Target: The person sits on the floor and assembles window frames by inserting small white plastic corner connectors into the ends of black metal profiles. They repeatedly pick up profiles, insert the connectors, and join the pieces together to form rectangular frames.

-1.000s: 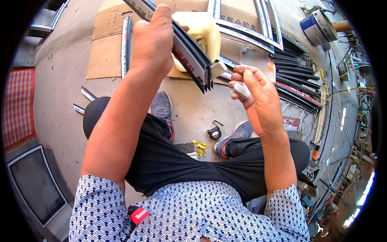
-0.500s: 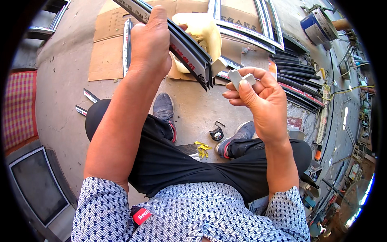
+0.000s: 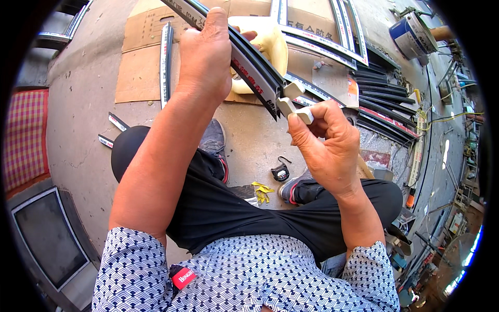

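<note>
My left hand (image 3: 208,57) is wrapped round a long dark metal frame profile (image 3: 252,75) that slants from the upper left down to the middle. At its cut lower end sits a pale grey corner piece (image 3: 294,89). A second light grey corner piece (image 3: 287,107) is pinched between the thumb and fingers of my right hand (image 3: 327,138), right against the profile's open end. Whether its leg has entered the slot I cannot tell. Behind the profile, a cream plastic container (image 3: 273,39) shows in part.
Flattened cardboard (image 3: 140,78) lies ahead with finished-looking frames (image 3: 322,47) on it. Black profiles (image 3: 384,99) are piled at the right, near a paint bucket (image 3: 412,36). Between my shoes lies a tape measure (image 3: 280,172), with a yellow scrap (image 3: 262,192) close by.
My right hand has moved left and brought its corner piece up against the profile's end. My left hand and the profile have shifted slightly right.
</note>
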